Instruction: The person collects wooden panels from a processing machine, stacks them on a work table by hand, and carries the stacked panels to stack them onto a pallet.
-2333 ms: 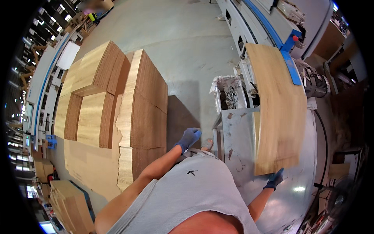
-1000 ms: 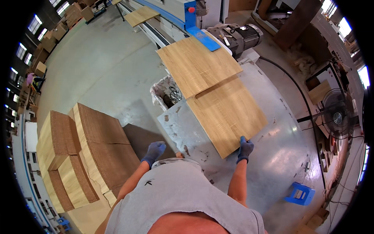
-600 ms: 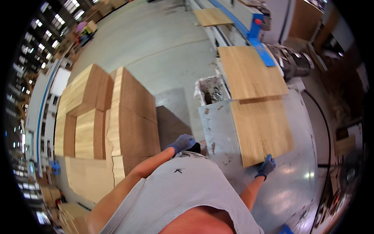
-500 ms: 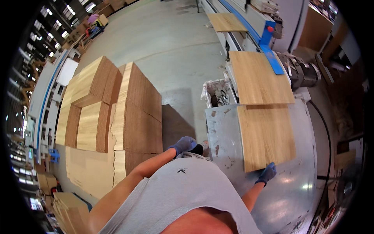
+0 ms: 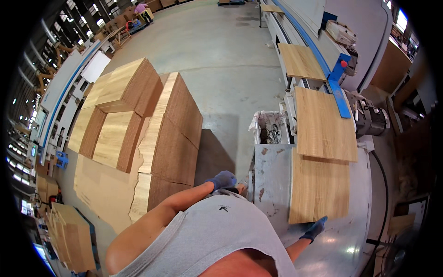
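Both my hands wear blue gloves. At the near edge of a wood-grain panel (image 5: 320, 194) is my right hand (image 5: 316, 229), its fingers closed on that edge. The panel lies on a grey metal table (image 5: 272, 184) to my right. A second wood-grain panel (image 5: 325, 122) lies just beyond, its near edge overlapping the far edge of the first. My left hand (image 5: 223, 180) hangs in front of my waist with its fingers curled in, and nothing shows in it.
Stacks of wood-grain boards (image 5: 170, 134) stand on a tan base sheet (image 5: 101, 194) at my left. Further panels (image 5: 302, 62) lie along a machine with a blue guide bar (image 5: 339, 99). A lined bin (image 5: 269, 127) stands beside the table, and a motor (image 5: 371, 117) sits to the right.
My view has tilted up and shifted. The near panel has gone from meeting the farther panel's edge to lying partly under it. My right hand has stayed at its near edge.
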Demonstrator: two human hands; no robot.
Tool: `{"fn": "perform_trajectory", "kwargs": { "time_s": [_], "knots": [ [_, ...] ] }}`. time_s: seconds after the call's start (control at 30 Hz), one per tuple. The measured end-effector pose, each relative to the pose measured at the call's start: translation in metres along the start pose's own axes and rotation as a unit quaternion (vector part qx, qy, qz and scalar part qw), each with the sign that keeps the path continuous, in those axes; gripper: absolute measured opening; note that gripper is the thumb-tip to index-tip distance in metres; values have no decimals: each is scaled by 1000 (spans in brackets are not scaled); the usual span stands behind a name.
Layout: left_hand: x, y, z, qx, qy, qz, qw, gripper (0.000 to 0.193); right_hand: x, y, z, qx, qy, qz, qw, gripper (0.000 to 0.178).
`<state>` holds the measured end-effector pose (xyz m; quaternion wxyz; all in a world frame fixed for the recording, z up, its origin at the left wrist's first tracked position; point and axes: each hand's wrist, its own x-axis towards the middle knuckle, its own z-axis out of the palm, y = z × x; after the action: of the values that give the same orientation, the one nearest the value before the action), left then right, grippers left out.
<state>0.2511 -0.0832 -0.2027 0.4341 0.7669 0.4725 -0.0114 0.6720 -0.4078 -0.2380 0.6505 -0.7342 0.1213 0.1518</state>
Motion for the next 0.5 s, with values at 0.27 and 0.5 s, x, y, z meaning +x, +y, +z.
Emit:
{"fn": "perform_trajectory", "kwargs": {
  "time_s": [0.27,0.5],
  "knots": [
    [11,-17,-11,50,-15,51,997,29,-8,-2,22,-217,28,-126,968,60],
    [27,4,-17,58,-62,10,996,30,-15,-9,15,-41,69,-65,995,57]
  ]
}}
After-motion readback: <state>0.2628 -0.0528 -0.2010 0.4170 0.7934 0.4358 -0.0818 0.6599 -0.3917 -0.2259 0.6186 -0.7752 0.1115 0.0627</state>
